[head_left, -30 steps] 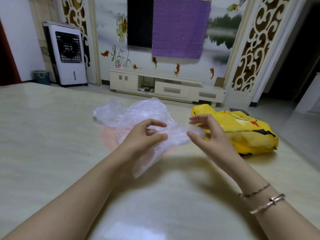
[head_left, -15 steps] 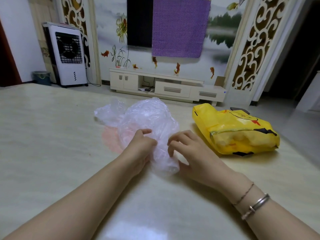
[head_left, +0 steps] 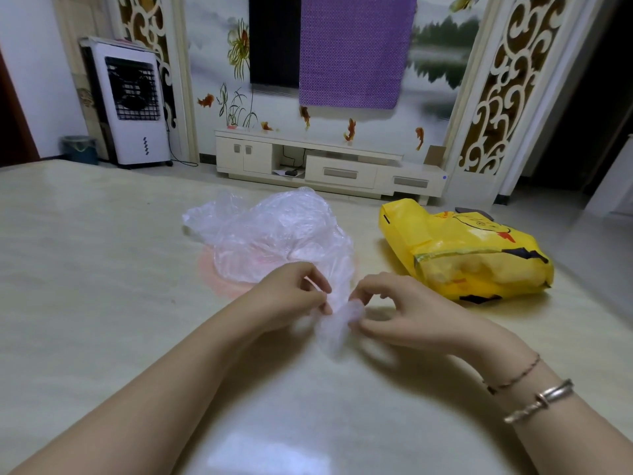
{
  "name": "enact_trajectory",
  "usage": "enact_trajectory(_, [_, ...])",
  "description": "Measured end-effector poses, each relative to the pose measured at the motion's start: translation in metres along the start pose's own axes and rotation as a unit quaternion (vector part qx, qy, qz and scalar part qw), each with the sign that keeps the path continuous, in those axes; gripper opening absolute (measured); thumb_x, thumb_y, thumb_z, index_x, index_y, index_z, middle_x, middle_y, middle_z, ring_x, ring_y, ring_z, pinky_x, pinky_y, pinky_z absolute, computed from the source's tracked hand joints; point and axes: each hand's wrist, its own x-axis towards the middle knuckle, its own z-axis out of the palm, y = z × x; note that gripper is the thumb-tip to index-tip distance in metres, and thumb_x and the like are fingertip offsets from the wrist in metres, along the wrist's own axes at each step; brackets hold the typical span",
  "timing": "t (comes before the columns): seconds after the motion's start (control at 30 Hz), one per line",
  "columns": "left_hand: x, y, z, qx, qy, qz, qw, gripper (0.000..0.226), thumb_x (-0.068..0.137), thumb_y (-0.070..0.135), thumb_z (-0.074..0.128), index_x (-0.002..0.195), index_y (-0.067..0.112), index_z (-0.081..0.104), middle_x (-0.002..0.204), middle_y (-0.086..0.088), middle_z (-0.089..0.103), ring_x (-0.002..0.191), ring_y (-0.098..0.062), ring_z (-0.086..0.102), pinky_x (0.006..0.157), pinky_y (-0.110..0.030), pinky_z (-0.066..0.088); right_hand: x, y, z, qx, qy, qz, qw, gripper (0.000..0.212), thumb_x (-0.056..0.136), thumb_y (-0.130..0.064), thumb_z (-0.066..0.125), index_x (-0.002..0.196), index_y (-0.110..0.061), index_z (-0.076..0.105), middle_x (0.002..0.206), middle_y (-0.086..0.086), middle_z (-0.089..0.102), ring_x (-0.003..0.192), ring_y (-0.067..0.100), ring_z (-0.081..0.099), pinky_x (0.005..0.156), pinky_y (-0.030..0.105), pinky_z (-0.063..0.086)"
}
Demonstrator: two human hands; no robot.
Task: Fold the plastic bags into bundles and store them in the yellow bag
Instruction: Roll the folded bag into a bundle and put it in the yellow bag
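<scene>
Plainly, the thin clear plastic bag was the risk: the left hand pinched one side of its gathered strip and the right hand pinched the other, fingers of both curled close round the film, just above the table. Such slippery, springy film would likely spring loose if either pinch eased, so the half-made bundle could unroll before it was tied or tucked. The strip appeared to run back into the heap of clear bags behind the hands, though the frame did not settle whether it was joined to them; if it was, a hard pull might have dragged the heap along or stretched the film. The yellow bag lay on its side to the right, apart from the hands, and its mouth could not be made out, so a one-handed drop-in might have missed. The table was pale, glossy and smooth, with a pink patch under the heap. Beyond it stood a white air cooler, a low white cabinet, a dark screen half covered by a purple cloth, and a painted wall with fish.
</scene>
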Motion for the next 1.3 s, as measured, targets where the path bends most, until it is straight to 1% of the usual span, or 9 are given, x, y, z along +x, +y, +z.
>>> enact_trajectory(0.2, [0.007, 0.0, 0.004, -0.081, 0.036, -0.06, 0.994, 0.037, 0.099, 0.044, 0.042, 0.098, 0.013, 0.061, 0.072, 0.0, 0.061, 0.062, -0.015, 0.056, 0.064, -0.023, 0.044, 0.014, 0.005, 0.011, 0.064, 0.122, 0.043, 0.99, 0.035, 0.093, -0.033, 0.059, 0.061, -0.021, 0.053, 0.058, -0.012, 0.047, 0.059, 0.005, 0.04, 0.056, 0.021, 0.03])
enact_trajectory(0.33, [0.006, -0.001, 0.006, -0.004, 0.05, -0.06, 0.997, 0.037, 0.088, 0.053, 0.057, 0.106, 0.021, 0.056, 0.08, 0.005, 0.063, 0.067, -0.009, 0.059, 0.066, -0.025, 0.044, 0.023, 0.013, 0.021, 0.053, 0.163, 0.102, 0.98, 0.039, 0.091, -0.031, 0.061, 0.059, -0.01, 0.049, 0.053, -0.006, 0.041, 0.053, 0.007, 0.036, 0.052, 0.023, 0.025])
enact_trajectory(0.5, [0.008, -0.001, 0.01, 0.009, 0.068, -0.062, 0.996, 0.035, 0.087, 0.023, 0.064, 0.12, 0.019, 0.05, 0.101, -0.005, 0.066, 0.068, -0.011, 0.054, 0.056, -0.022, 0.036, 0.029, 0.012, 0.027, -0.007, 0.174, 0.135, 0.975, 0.034, 0.086, -0.033, 0.066, 0.063, -0.015, 0.047, 0.057, -0.006, 0.046, 0.057, 0.011, 0.042, 0.054, 0.029, 0.03])
enact_trajectory(0.63, [0.008, 0.0, 0.011, 0.0, 0.082, -0.065, 0.994, 0.038, 0.085, 0.019, 0.065, 0.12, 0.019, 0.05, 0.102, -0.006, 0.065, 0.067, -0.011, 0.054, 0.055, -0.022, 0.036, 0.021, 0.003, 0.015, 0.073, 0.206, 0.046, 0.975, 0.024, 0.081, -0.025, 0.069, 0.076, -0.018, 0.047, 0.073, -0.008, 0.052, 0.066, 0.007, 0.045, 0.06, 0.02, 0.035])
enact_trajectory(0.7, [0.008, 0.0, 0.011, -0.002, 0.083, -0.07, 0.994, 0.04, 0.084, 0.019, 0.066, 0.12, 0.019, 0.049, 0.103, -0.005, 0.064, 0.069, -0.011, 0.054, 0.056, -0.023, 0.037, 0.015, 0.0, 0.009, 0.092, 0.168, 0.003, 0.982, 0.016, 0.078, -0.032, 0.065, 0.086, -0.025, 0.052, 0.09, -0.012, 0.056, 0.086, 0.004, 0.052, 0.073, 0.015, 0.038])
enact_trajectory(0.83, [0.007, 0.002, 0.009, -0.022, 0.074, -0.076, 0.994, 0.041, 0.083, 0.018, 0.066, 0.121, 0.019, 0.048, 0.097, -0.005, 0.068, 0.063, -0.012, 0.056, 0.053, -0.021, 0.039, 0.005, 0.0, 0.01, 0.056, 0.04, 0.013, 0.998, 0.042, 0.072, -0.056, 0.068, 0.108, -0.041, 0.051, 0.113, -0.025, 0.05, 0.116, -0.003, 0.042, 0.094, 0.012, 0.035])
enact_trajectory(0.93, [0.006, 0.003, 0.005, -0.045, 0.062, -0.087, 0.993, 0.041, 0.085, 0.019, 0.066, 0.122, 0.019, 0.048, 0.085, -0.002, 0.07, 0.059, -0.014, 0.06, 0.056, -0.022, 0.044, 0.004, 0.002, 0.015, 0.004, -0.016, 0.014, 1.0, 0.044, 0.076, -0.052, 0.071, 0.113, -0.041, 0.048, 0.114, -0.025, 0.047, 0.116, -0.005, 0.039, 0.094, 0.017, 0.038])
enact_trajectory(1.03, [0.004, 0.005, 0.0, -0.081, 0.054, -0.094, 0.991, 0.04, 0.086, 0.022, 0.068, 0.122, 0.019, 0.051, 0.076, 0.0, 0.071, 0.056, -0.013, 0.061, 0.057, -0.022, 0.046, 0.005, 0.003, 0.02, -0.013, 0.021, -0.008, 1.0, 0.035, 0.081, -0.039, 0.067, 0.111, -0.033, 0.051, 0.11, -0.016, 0.053, 0.109, 0.003, 0.045, 0.092, 0.025, 0.041])
enact_trajectory(1.3, [-0.004, 0.01, -0.002, -0.062, 0.048, -0.022, 0.997, 0.062, 0.061, 0.041, 0.089, 0.112, 0.031, 0.056, 0.113, 0.011, 0.05, 0.079, 0.001, 0.051, 0.071, -0.017, 0.04, 0.015, 0.002, 0.026, -0.031, 0.109, -0.013, 0.993, 0.011, 0.084, -0.02, 0.061, 0.095, -0.025, 0.06, 0.09, -0.012, 0.058, 0.09, 0.01, 0.052, 0.081, 0.032, 0.044])
